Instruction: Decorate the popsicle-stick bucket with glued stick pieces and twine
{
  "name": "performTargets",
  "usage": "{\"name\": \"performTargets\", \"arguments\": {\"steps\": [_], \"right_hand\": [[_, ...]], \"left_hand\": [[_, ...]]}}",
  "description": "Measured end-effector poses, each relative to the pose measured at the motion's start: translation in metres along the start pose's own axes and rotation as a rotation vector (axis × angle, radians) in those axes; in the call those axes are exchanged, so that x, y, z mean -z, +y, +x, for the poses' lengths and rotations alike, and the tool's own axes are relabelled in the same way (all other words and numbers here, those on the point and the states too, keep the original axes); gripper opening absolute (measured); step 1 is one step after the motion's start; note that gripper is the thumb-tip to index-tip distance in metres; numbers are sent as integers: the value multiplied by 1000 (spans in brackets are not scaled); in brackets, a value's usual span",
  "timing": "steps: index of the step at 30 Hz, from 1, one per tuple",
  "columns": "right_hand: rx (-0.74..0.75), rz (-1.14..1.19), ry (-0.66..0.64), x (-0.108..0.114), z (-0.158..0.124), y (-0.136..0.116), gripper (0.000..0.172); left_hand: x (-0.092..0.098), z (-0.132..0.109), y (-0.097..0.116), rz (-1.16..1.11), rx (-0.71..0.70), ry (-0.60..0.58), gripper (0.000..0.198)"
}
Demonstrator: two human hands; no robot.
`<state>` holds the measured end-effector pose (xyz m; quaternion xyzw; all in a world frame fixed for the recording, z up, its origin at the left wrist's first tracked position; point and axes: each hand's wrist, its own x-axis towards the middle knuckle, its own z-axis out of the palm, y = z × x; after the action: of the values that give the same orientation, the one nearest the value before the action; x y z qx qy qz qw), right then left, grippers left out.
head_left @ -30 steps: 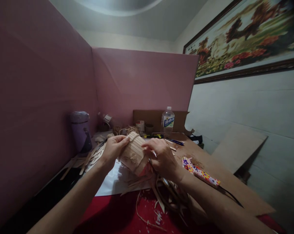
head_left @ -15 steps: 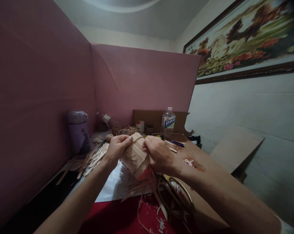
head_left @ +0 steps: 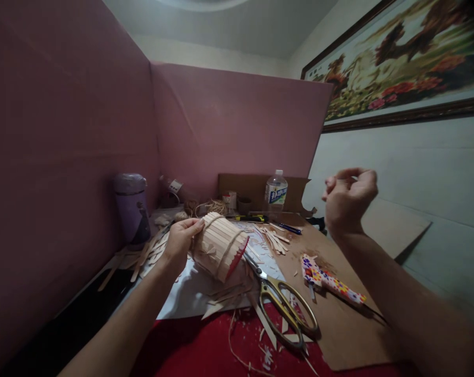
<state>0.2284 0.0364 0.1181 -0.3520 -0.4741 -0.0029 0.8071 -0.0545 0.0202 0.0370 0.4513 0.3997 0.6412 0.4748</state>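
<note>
My left hand (head_left: 182, 240) grips the upper left rim of a small tub of wooden sticks (head_left: 220, 243), which is tilted on its side with twine bands around it and a red edge at its right end. Raised at the right, away from the tub, my right hand (head_left: 349, 201) has its fingers curled together; whether anything thin is between them is too small to tell. Gold-handled scissors (head_left: 286, 309) lie just right of the tub. A flower-patterned glue gun (head_left: 331, 280) rests on the brown board (head_left: 346, 340) below my right hand.
Loose wooden sticks (head_left: 274, 240) lie behind the scissors, more at the left. A purple bottle (head_left: 131, 209) stands at the left, a clear labelled bottle (head_left: 276, 193) at the back. A yellow-black cutter (head_left: 250, 218), a blue pen (head_left: 289, 229) and twine (head_left: 217, 207) are near the back.
My right hand has left the tub and moved up and to the right, uncovering the tub's red edge, the glue gun and the sticks. My left hand still holds the tub.
</note>
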Motion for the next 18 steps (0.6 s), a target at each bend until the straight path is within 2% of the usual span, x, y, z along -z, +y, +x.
{"name": "performTargets", "arguments": {"steps": [1,2,3,5,6,8,9,11,14,18], "right_hand": [[19,-39,-11,9,-3,2,14],[27,-99,-95,18,-12,2,12],[20,-263,-318,28,-26,1,10],[-48,-506,-948,48,-61,-7,9],[-44,-595,-1139,57,-81,-12,6],[-28,-743,-1346,69,-114,-26,10],[-28,-802,-1400,73,-127,-32,11],[9,-896,-1414,75,-140,-41,12],[86,-1006,-1375,72,-144,-44,18],[121,-1001,-1396,75,-145,-37,30]], "left_hand": [[1,0,0,-6,-3,8,26],[1,1,0,-16,-7,21,26],[2,2,0,-32,-9,40,26],[2,4,0,-78,-15,103,27],[2,4,1,-105,-20,135,28],[1,5,3,-147,-39,188,30],[1,5,4,-154,-44,201,31],[0,4,6,-152,-47,221,31],[-1,1,8,-141,-54,233,30],[1,-1,9,-145,-68,234,27]]}}
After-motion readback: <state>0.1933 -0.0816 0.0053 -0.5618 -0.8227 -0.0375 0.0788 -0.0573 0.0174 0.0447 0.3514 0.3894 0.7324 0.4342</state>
